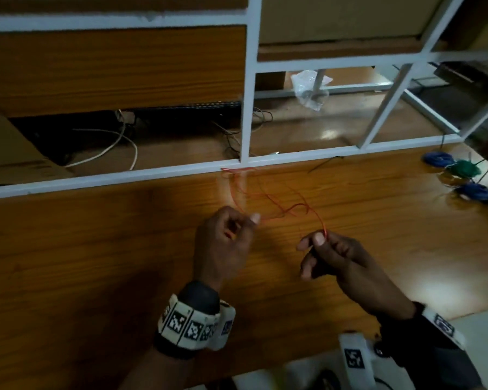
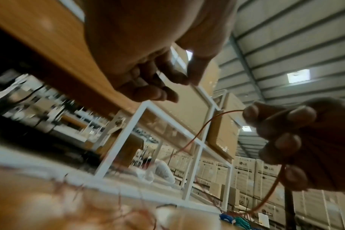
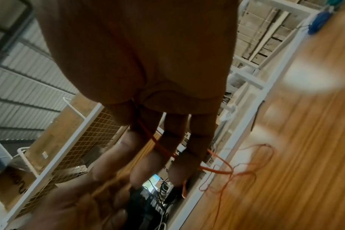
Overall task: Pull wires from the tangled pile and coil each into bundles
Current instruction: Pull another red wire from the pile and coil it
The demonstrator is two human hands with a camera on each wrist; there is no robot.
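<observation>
A wood-grain bench (image 1: pixel 96 249) fills the lower two thirds of the head view, bordered along its far edge by a white metal frame (image 1: pixel 248 80) whose post rises through the centre of the frame and whose rail runs from the left edge to the upper right. Behind the frame, in the upper left, white and dark cables (image 1: pixel 119 147) lie on a lower surface, and a crumpled clear plastic bag (image 1: pixel 310 85) sits in the upper centre. At the far right edge of the bench lie coiled wire bundles (image 1: pixel 462 178) in blue and green, just beside one another. Both hands hover over the centre of the bench. The left hand (image 1: pixel 226 243), just left of centre, has its fingers curled and thumb pressed to forefinger, pinching a thin red wire (image 1: pixel 279 201); the right hand (image 1: pixel 338 254), just right of centre, pinches the same wire between thumb and forefinger at its upper tip. Between the two hands the wire arcs upward in the frame and spreads into loose, tangled loops on the bench, reaching the white rail directly above the left hand. In the right wrist view the wire runs across the fingers (image 3: pixel 197 133) and trails out to loops in the lower right of the frame.
</observation>
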